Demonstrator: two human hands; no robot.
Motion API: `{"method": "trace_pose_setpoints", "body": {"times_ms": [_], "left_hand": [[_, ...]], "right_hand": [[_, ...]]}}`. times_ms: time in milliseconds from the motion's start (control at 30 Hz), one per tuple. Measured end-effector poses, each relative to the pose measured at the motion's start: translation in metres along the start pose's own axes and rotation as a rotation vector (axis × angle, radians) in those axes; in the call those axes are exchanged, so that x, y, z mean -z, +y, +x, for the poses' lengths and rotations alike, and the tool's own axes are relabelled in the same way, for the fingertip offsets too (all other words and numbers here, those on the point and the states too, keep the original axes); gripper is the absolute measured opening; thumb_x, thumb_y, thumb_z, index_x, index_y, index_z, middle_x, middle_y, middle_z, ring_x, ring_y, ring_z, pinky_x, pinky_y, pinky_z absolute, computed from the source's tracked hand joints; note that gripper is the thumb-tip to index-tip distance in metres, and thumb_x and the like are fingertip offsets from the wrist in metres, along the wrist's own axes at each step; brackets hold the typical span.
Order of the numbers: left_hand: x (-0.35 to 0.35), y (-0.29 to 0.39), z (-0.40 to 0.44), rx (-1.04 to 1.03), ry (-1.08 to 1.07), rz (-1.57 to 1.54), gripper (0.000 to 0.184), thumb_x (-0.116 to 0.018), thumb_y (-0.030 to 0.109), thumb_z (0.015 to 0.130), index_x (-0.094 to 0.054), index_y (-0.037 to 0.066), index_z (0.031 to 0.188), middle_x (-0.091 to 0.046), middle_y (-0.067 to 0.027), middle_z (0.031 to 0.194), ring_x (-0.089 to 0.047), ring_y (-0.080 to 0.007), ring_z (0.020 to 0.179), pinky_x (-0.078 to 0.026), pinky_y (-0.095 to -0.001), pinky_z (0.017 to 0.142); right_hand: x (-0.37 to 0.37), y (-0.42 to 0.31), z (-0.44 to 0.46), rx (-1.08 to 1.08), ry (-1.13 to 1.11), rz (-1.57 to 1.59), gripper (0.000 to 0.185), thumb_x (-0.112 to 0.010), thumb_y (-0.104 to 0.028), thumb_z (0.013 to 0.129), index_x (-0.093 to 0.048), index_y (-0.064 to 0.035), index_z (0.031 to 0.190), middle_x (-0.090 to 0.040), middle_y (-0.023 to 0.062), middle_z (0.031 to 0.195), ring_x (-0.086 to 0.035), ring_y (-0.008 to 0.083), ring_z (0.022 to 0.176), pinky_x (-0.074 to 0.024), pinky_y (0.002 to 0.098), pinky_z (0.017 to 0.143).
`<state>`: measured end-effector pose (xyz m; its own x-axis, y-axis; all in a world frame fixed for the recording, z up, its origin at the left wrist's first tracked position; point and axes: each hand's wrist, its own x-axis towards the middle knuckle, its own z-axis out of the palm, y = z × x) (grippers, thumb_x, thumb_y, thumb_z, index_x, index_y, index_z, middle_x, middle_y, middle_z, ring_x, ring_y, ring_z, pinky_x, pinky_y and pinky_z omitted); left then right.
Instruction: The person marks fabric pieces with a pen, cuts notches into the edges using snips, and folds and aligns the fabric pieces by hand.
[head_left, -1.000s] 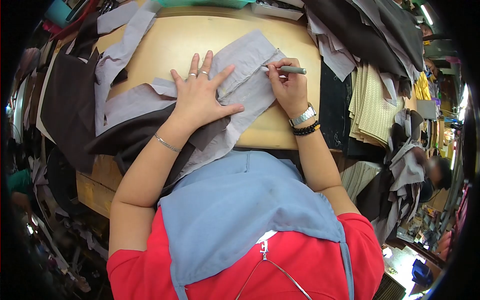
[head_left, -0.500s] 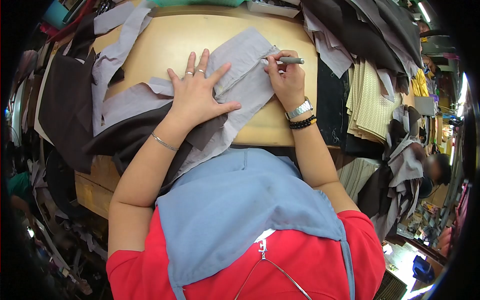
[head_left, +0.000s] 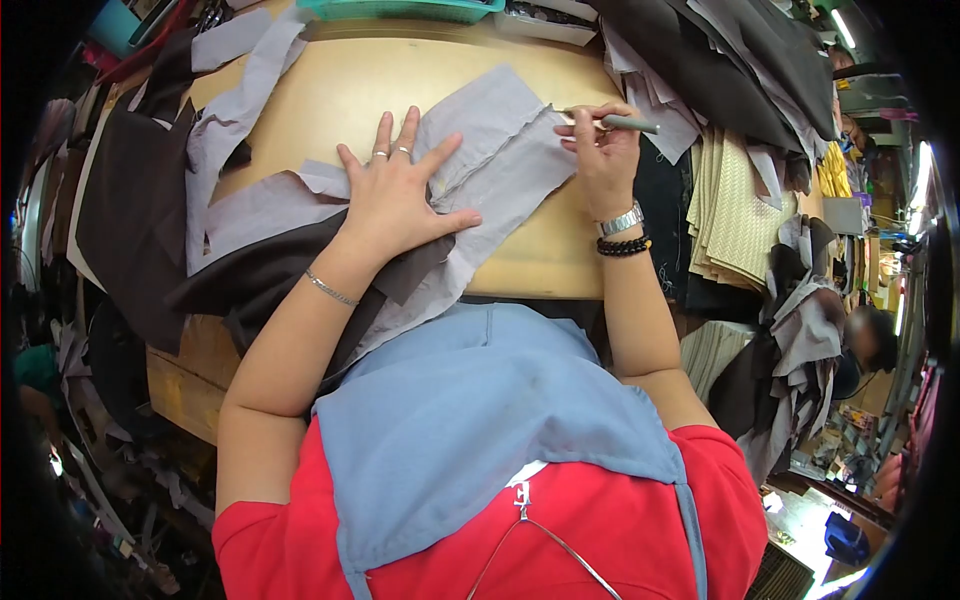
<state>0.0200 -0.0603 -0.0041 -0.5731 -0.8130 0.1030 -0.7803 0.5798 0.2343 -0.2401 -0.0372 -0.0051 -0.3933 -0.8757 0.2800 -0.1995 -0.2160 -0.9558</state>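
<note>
A pale grey cloth (head_left: 500, 110) lies on the table, with a raised, frayed seam running diagonally across it. My left hand (head_left: 395, 195) rests flat and open on its left part, fingers spread, with dark brown cloth (head_left: 290, 260) beneath the wrist. In my right hand (head_left: 607, 165) is a slim, grey-handled, pen-like tool (head_left: 632, 124), pinched between thumb and fingers. Its thin tip points left, close to the upper right end of the seam; whether it touches the cloth I cannot tell. The exact kind of tool is unclear.
Pale strips (head_left: 240, 110) and dark brown pieces (head_left: 130, 210) lie at the left of the wooden table (head_left: 350, 70). Dark cloth (head_left: 720, 60) is heaped at the upper right, above stacked cream textured sheets (head_left: 740, 210). A teal basket (head_left: 400, 10) stands at the back edge.
My right hand has moved right with the tool, away from the middle of the seam. My left hand stays in place on the cloth.
</note>
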Motion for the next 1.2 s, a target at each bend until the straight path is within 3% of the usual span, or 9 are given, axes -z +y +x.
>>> {"method": "trace_pose_setpoints", "body": {"times_ms": [33,133,567,767,867,1000,1067,1200], "left_hand": [[0.000,0.000,0.000,0.000,-0.001,-0.002,0.093,-0.067,0.078,0.064,-0.050,0.033,0.143,-0.027,-0.0207,0.158,-0.023,-0.0444,0.145,-0.018,-0.0796,0.098],[0.000,0.000,0.001,0.004,-0.001,0.000,0.092,-0.067,0.078,0.064,-0.050,0.033,0.143,-0.027,-0.0210,0.158,-0.023,-0.0447,0.145,-0.019,-0.0797,0.098],[0.000,0.000,0.001,0.004,0.000,0.020,0.093,-0.069,0.077,0.063,-0.048,0.036,0.144,-0.027,-0.0206,0.158,-0.023,-0.0443,0.145,-0.019,-0.0796,0.098],[0.001,0.000,0.001,0.010,-0.012,0.008,0.091,-0.069,0.076,0.064,-0.049,0.036,0.144,-0.027,-0.0210,0.158,-0.022,-0.0443,0.146,-0.019,-0.0795,0.098],[0.002,0.001,0.000,0.003,-0.006,0.000,0.091,-0.070,0.074,0.065,-0.050,0.032,0.143,-0.027,-0.0206,0.158,-0.022,-0.0446,0.146,-0.018,-0.0802,0.099],[0.007,0.004,0.015,-0.121,0.002,0.036,0.089,-0.070,0.070,0.068,-0.052,0.024,0.141,-0.031,-0.0150,0.157,-0.025,-0.0373,0.146,-0.015,-0.0793,0.102],[-0.009,0.005,0.037,-0.239,0.053,0.011,0.089,-0.070,0.068,0.068,-0.053,0.019,0.140,-0.036,-0.0126,0.156,-0.028,-0.0320,0.146,-0.013,-0.0781,0.105],[-0.031,0.019,0.071,-0.195,0.021,-0.067,0.085,-0.068,0.069,0.070,-0.053,0.024,0.140,-0.039,-0.0066,0.155,-0.032,-0.0251,0.145,-0.011,-0.0780,0.106]], "right_hand": [[-0.003,0.001,-0.003,-0.012,-0.051,0.028,0.022,-0.061,-0.007,0.096,-0.044,-0.0033,0.109,-0.066,0.0095,0.096,-0.071,0.0163,0.080,-0.0594,0.0262,0.069],[-0.010,0.019,-0.008,0.021,-0.127,0.029,0.023,-0.061,-0.004,0.095,-0.043,-0.0033,0.109,-0.066,0.0101,0.096,-0.071,0.0153,0.080,-0.0602,0.0267,0.071],[-0.010,0.025,-0.017,0.097,-0.202,0.094,0.022,-0.063,0.001,0.092,-0.045,-0.0033,0.104,-0.068,0.0105,0.095,-0.070,0.0141,0.082,-0.0587,0.0253,0.070],[-0.013,0.024,-0.015,0.191,-0.139,0.228,0.025,-0.060,0.002,0.094,-0.041,-0.0053,0.108,-0.065,0.0128,0.100,-0.070,0.0163,0.080,-0.0586,0.0251,0.070],[-0.008,0.016,-0.011,0.018,-0.008,0.208,0.024,-0.058,-0.001,0.096,-0.039,-0.0067,0.109,-0.064,0.0131,0.101,-0.071,0.0175,0.078,-0.0586,0.0249,0.069],[-0.001,0.024,-0.003,-0.153,-0.042,0.267,0.025,-0.060,-0.004,0.096,-0.040,-0.0074,0.110,-0.064,0.0102,0.099,-0.070,0.0170,0.078,-0.0584,0.0250,0.068],[-0.001,0.028,-0.005,-0.092,-0.071,0.259,0.025,-0.061,-0.004,0.096,-0.041,-0.0069,0.110,-0.064,0.0095,0.098,-0.070,0.0155,0.079,-0.0584,0.0252,0.068],[-0.003,0.031,-0.007,-0.010,-0.117,0.200,0.022,-0.062,-0.004,0.095,-0.044,-0.0059,0.109,-0.065,0.0091,0.094,-0.069,0.0127,0.080,-0.0588,0.0255,0.070]]}}
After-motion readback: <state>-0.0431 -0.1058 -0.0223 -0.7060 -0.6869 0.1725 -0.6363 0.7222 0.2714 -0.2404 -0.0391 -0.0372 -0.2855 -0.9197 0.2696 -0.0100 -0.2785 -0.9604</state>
